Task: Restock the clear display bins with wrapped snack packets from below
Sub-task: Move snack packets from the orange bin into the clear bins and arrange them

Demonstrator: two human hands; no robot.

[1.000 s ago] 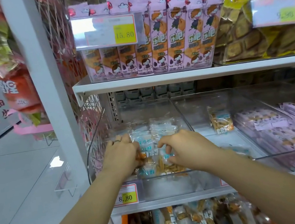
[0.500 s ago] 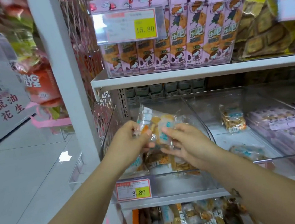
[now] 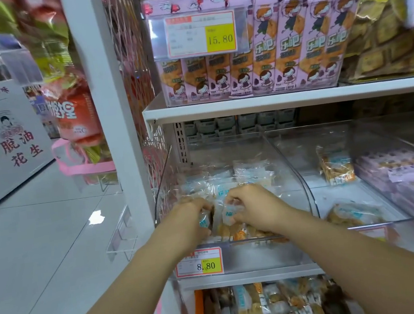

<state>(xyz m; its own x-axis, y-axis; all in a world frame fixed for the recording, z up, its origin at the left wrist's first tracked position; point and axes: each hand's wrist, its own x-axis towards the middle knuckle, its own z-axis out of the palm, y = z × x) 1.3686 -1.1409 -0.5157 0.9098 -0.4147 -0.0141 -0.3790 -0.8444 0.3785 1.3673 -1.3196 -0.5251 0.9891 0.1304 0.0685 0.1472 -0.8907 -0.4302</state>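
The shelf unit [image 3: 108,116] fills most of the view; its right side and top are cut off by the frame. The upper shelf [image 3: 297,98] carries a row of tall pink packs [image 3: 291,44], standing upright side by side. To their right are yellow bags [image 3: 381,46], blurred and cut off.

On the shelf beneath, clear bins stand side by side. The left bin [image 3: 290,173] holds the snack packets [image 3: 249,175], piled loosely from its middle to its front wall. The pile's lower layers are hidden by the arms and by glare on the plastic. The middle bin [image 3: 334,194] holds one packet upright at the back [image 3: 334,165] and one lying near the front [image 3: 351,214]. The right bin [image 3: 409,180] holds rows of pink-wrapped items and is cut off at the edge.

Below the bins, more wrapped stock [image 3: 269,304] lies in an orange-edged compartment — its depth cannot be made out.

Both hands are inside the left bin, near its front. The left hand [image 3: 189,218] and the right hand [image 3: 252,205] are just beside each other, fingers curled downward, each gripping one of the snack packets by its clear wrapper. The fingertips are hidden behind the packets.

One price tag [image 3: 199,263] reads 8.80, partly covered by the left forearm — another [image 3: 201,34] reads 15.80. Their smaller print is illegible.
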